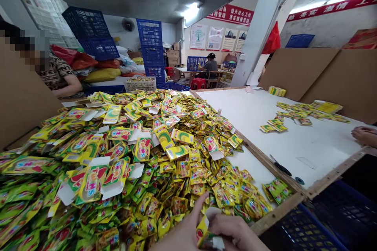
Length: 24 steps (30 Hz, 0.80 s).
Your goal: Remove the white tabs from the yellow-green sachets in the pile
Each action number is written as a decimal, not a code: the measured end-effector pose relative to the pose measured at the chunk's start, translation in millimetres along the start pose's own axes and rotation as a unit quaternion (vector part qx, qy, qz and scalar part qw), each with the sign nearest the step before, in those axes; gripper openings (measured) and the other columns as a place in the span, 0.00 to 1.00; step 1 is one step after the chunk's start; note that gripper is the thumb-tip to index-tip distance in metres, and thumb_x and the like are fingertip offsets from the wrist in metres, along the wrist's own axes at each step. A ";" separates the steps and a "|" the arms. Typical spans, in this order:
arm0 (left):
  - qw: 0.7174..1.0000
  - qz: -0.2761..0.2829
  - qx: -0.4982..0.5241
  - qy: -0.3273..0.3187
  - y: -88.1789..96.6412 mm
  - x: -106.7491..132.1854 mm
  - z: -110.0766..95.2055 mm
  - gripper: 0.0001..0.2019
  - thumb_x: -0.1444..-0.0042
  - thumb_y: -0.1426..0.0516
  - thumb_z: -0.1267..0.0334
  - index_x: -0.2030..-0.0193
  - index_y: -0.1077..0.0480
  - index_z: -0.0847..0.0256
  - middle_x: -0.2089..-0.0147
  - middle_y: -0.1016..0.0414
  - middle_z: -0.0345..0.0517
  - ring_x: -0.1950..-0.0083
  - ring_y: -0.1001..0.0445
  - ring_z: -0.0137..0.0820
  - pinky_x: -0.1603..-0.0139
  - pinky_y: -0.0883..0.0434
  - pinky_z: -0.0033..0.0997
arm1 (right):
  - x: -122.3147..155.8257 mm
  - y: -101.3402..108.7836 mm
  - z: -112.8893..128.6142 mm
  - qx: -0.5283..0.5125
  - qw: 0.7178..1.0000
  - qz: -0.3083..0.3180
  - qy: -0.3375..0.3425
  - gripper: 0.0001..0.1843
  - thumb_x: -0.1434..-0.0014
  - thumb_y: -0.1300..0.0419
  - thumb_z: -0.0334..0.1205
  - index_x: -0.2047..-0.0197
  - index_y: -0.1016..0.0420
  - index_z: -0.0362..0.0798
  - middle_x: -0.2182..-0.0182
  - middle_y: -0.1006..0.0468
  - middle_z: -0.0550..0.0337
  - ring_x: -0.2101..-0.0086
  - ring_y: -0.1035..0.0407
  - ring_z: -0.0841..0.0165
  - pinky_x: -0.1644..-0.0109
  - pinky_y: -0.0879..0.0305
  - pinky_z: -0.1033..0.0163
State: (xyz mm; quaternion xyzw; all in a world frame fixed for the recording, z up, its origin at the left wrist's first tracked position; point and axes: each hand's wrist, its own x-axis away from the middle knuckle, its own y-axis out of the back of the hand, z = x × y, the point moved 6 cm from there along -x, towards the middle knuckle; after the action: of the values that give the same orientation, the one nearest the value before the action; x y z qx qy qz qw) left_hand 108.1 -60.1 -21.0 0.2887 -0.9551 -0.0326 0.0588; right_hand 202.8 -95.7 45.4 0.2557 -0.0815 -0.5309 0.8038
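heaped cartons [92, 182], blue crates [149, 33] and worktables [232, 106] show a packing workshop.

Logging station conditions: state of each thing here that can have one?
Carton between left hand and right hand: open, white flaps out
Front carton on pile: top flap open
Scissors: lying down, blade gap unclear
Ceiling lamp: lit
Wall fan: spinning or stopped, cannot tell
Red bag: hanging
Blue crates: stacked

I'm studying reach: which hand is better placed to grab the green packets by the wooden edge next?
Probably the right hand: it is nearer the green packets, with the left hand farther off. Both hands are at the box, though.
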 end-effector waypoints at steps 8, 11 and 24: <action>0.853 -0.319 -0.412 0.031 98.8 39.9 -20.9 0.15 0.41 0.54 0.60 0.51 0.36 0.61 0.50 0.32 0.55 0.47 0.34 0.43 0.46 0.37 0.48 | 20.9 206.2 -51.8 0.424 0.770 -0.453 -0.150 0.14 0.46 0.50 0.40 0.58 0.29 0.46 0.64 0.25 0.50 0.76 0.34 0.62 0.71 0.40 0.58; 0.806 -0.304 -0.502 0.072 113.4 42.7 -3.4 0.14 0.42 0.53 0.61 0.53 0.33 0.61 0.55 0.29 0.54 0.51 0.31 0.44 0.52 0.33 0.47 | -21.6 187.2 -51.7 0.406 0.833 -0.365 -0.092 0.17 0.44 0.53 0.36 0.53 0.31 0.44 0.56 0.29 0.46 0.70 0.33 0.61 0.65 0.38 0.55; 0.630 -0.396 -0.668 0.029 147.9 78.0 -20.2 0.17 0.44 0.52 0.64 0.49 0.32 0.53 0.40 0.37 0.49 0.39 0.44 0.50 0.46 0.44 0.55 | -105.2 2.1 -43.7 0.210 0.974 -0.075 0.033 0.05 0.45 0.45 0.33 0.62 0.32 0.48 0.59 0.31 0.55 0.56 0.39 0.61 0.50 0.42 0.53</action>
State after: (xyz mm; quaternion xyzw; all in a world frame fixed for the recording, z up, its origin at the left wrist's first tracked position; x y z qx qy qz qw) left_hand -34.6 19.0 20.6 0.5214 -0.4635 -0.6734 0.2444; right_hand 177.6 13.3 23.8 0.4420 -0.1452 -0.5518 0.6922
